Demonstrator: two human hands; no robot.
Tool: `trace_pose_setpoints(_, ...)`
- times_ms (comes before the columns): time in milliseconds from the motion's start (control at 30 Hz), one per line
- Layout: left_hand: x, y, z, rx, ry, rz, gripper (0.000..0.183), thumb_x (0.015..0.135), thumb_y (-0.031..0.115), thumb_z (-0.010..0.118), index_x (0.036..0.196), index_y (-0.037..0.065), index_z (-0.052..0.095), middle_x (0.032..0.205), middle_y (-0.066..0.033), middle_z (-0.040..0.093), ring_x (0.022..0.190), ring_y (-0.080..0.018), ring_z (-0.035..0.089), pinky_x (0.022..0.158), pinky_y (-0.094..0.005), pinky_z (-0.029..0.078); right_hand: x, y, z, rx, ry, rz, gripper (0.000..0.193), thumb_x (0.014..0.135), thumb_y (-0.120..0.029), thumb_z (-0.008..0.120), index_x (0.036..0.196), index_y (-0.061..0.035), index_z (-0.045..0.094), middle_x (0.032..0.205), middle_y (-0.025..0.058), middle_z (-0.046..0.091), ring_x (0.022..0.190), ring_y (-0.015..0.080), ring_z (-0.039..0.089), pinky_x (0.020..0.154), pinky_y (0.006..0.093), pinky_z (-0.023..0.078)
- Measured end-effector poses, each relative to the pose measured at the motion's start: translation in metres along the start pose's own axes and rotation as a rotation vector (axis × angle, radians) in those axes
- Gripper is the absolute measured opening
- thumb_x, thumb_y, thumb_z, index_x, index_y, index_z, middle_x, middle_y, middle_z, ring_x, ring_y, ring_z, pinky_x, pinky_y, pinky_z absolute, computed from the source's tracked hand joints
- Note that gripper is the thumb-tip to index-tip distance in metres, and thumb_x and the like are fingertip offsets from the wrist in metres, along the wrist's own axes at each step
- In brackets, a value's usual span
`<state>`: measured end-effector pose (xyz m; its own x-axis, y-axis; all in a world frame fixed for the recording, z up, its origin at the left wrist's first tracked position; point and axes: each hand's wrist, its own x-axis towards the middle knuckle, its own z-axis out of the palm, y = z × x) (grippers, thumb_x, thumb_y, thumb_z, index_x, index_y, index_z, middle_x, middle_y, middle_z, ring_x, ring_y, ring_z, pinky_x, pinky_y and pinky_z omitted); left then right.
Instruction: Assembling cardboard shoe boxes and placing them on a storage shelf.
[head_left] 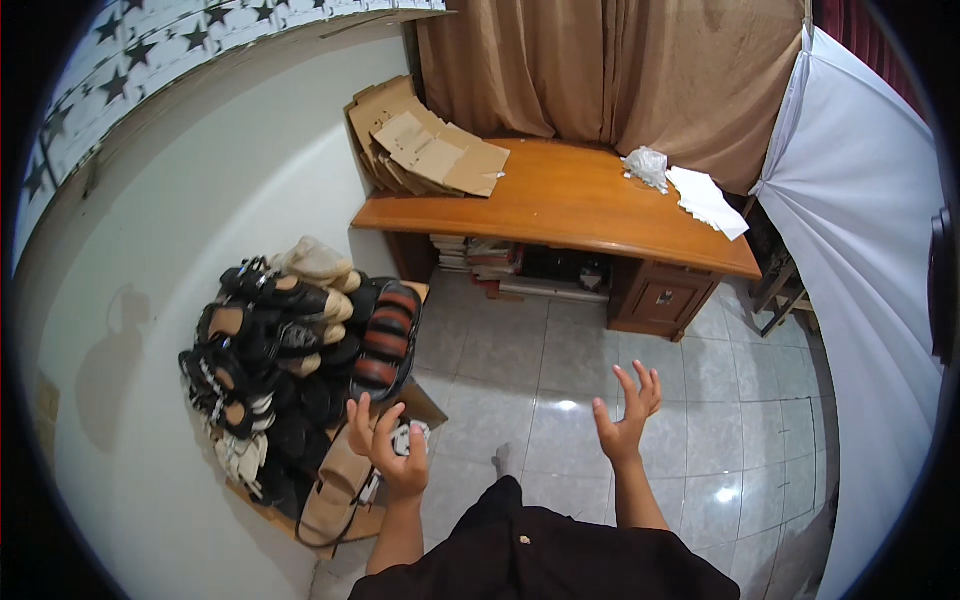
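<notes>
Both my hands are raised in front of me with nothing in them. My left hand [388,445] has its fingers apart and curved; it appears in front of the right edge of a big pile of shoes [285,360]. Nearest to it in the picture are a tan sandal [335,490] and a black sandal with brown padded bands [385,340]. My right hand [628,410] is held up over the tiled floor [560,400], its fingers spread and slightly bent. Neither hand visibly grips anything.
Ahead stands a wooden desk [560,200] bearing flattened cardboard [440,150], a crumpled plastic bag [647,165] and white paper [705,200]. Books [485,258] are stacked beneath it. A brown curtain [600,70] hangs behind; a white cloth [860,200] hangs at right. The wall [150,300] borders the left.
</notes>
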<state>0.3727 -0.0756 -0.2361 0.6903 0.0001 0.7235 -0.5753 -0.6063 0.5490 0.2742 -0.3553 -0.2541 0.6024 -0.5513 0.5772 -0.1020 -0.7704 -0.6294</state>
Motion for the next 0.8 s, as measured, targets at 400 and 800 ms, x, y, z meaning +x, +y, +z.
trace_pose_setpoints(400, 0.143, -0.077, 0.266, -0.285, -0.265, 0.002, 0.038, 0.072, 0.007, 0.062, 0.110, 0.005, 0.057, 0.120, -0.0144, 0.051, 0.117, -0.0333, 0.043, 0.099, -0.0410, 0.033, 0.200, 0.031, 0.124, 0.069, -0.093, -0.141, 0.051, 0.072, -0.024, 0.067, 0.120, -0.0121, 0.056, 0.138, 0.0155, 0.035, 0.130, 0.0370, 0.023, 0.104, 0.0496, 0.017)
trace_pose_setpoints(800, 0.180, -0.187, 0.459, -0.289, -0.346, -0.260, 0.024, 0.076, 0.001, 0.058, 0.100, 0.003, 0.060, 0.092, -0.0113, 0.060, 0.084, -0.0247, 0.059, 0.077, -0.0338, 0.047, 0.316, 0.177, 0.272, -0.090, -0.269, 0.080, 0.041, 0.077, -0.026, 0.062, 0.118, -0.0169, 0.058, 0.133, 0.0143, 0.041, 0.128, 0.0359, 0.028, 0.102, 0.0567, 0.017)
